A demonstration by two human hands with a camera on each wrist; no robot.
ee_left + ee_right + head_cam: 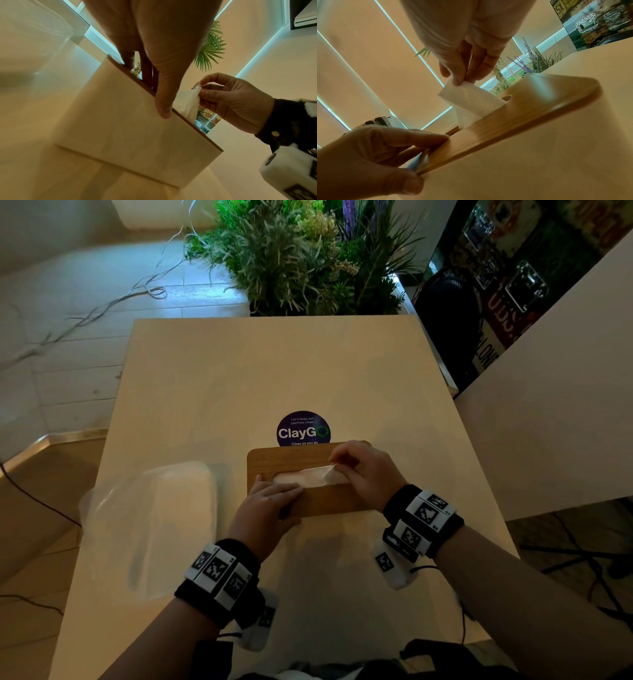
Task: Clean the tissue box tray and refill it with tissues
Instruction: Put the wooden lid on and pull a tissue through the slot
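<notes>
Wooden lid [308,462] tops the tissue box [130,135], mid-table [274,364]. Our left hand [265,508] grips its near-left edge; our right hand [363,470] pinches the first tissue [471,102] above the slot. We should draw it gently upward, the box held steady, to avoid tearing.

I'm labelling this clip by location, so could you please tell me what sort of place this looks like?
Probably a shared office pantry or break area. The round sticker on the cream table reads "Let's keep our pantries clean", a planter of decorative plants stands behind it, and the wall graphic shows retro signs.
</notes>
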